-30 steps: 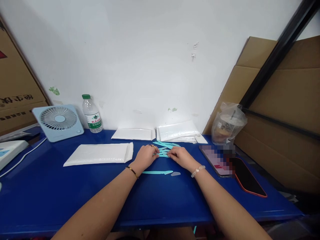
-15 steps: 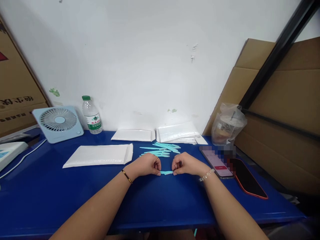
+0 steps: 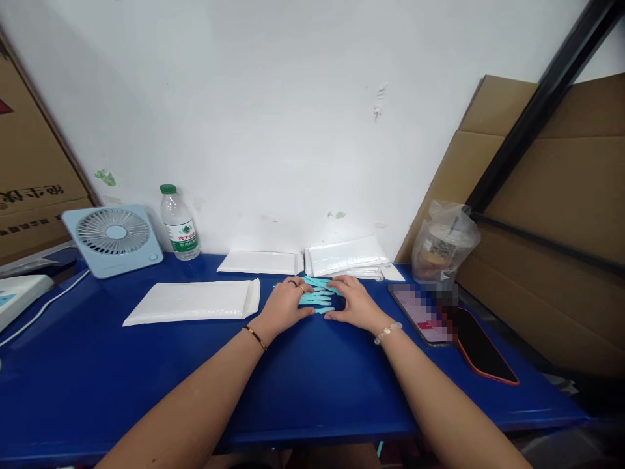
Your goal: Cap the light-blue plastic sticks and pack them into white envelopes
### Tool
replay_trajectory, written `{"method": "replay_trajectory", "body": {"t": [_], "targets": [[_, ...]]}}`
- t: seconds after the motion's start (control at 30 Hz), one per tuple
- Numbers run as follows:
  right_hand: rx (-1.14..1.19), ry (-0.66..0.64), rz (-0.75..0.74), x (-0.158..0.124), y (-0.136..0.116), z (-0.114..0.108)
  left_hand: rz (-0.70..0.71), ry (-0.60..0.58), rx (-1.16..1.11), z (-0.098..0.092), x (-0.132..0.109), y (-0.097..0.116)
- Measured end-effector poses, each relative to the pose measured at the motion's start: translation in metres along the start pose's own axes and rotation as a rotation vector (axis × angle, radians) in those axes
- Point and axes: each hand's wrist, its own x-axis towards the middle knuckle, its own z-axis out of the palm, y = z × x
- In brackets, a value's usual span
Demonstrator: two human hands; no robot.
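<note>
Several slim turquoise sticks, shaped like eyebrow razors, lie in a loose pile on the blue table. At the pile's left end my left hand curves around it, fingers apart at the far sticks and thumb by the nearest one. My right hand mirrors it on the right, with fingertips over the far sticks and thumb at the right end of the nearest stick. Both hands are open. The fingers cover the ends of several sticks. A white padded envelope lies left of my left hand.
Behind the pile lie another white envelope and an envelope stack. A small fan and water bottle stand back left. Two phones and a bagged cup are on the right.
Both hands have moved forward from the near side of the pile, bringing the single stick up to the others. Their pinched fingers have spread around the pile.
</note>
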Motion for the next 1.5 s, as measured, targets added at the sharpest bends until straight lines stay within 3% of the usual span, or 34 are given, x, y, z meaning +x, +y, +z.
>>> {"method": "replay_trajectory", "body": {"t": [0.13,0.23,0.33,0.53,0.8,1.07,1.23,1.5], "targets": [[-0.031,-0.087,0.161,0.007,0.012,0.014,-0.182,-0.036,0.049,0.003,-0.002,-0.016],[0.051,-0.164,0.05,0.008,0.012,0.018,-0.222,-0.105,0.028,0.008,-0.002,-0.021],[0.15,-0.188,-0.076,0.008,0.006,0.017,-0.192,-0.121,0.019,0.009,-0.003,-0.022],[0.158,-0.121,-0.175,0.006,-0.008,0.014,-0.07,-0.145,0.088,0.005,-0.004,-0.016],[-0.161,-0.099,-0.286,-0.001,-0.038,0.02,0.059,-0.147,0.279,0.003,-0.005,0.015],[-0.24,-0.333,-0.227,0.006,-0.055,0.004,0.11,-0.203,0.272,0.006,-0.006,0.022],[-0.344,-0.357,-0.136,-0.005,-0.057,-0.007,0.156,-0.204,0.223,0.007,-0.011,0.023],[-0.361,-0.432,-0.116,-0.029,-0.076,-0.031,0.151,-0.176,0.142,0.006,-0.03,0.052]]}}
